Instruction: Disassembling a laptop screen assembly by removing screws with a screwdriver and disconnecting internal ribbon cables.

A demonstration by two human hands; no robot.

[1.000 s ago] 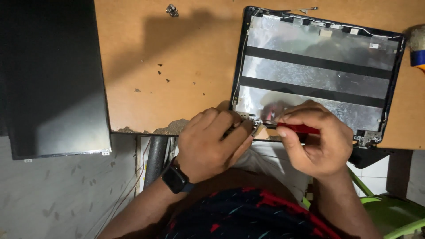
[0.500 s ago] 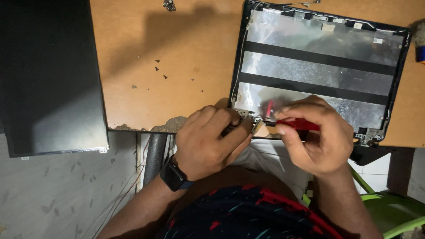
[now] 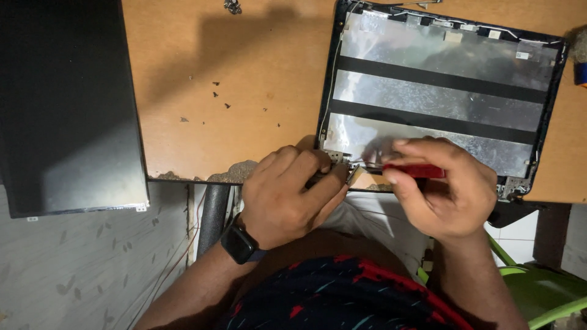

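Note:
A laptop lid back cover (image 3: 440, 91), lined with silver foil and two black strips, lies on the wooden table (image 3: 244, 73). My left hand (image 3: 287, 192), with a black watch on its wrist, presses on the cover's near left corner at the metal hinge bracket (image 3: 337, 157). My right hand (image 3: 443, 189) grips a red-handled screwdriver (image 3: 419, 171), held sideways with its tip pointing at that hinge. The tip itself is hidden between my fingers.
A black display panel (image 3: 67, 104) lies face down at the left, overhanging the table's edge. Several small loose screws (image 3: 217, 95) dot the wood. The table's near edge (image 3: 235, 174) is chipped. A green chair (image 3: 538, 287) sits at the lower right.
The view has shifted slightly. My right hand has turned the screwdriver a little at the hinge. My left hand stays at the corner.

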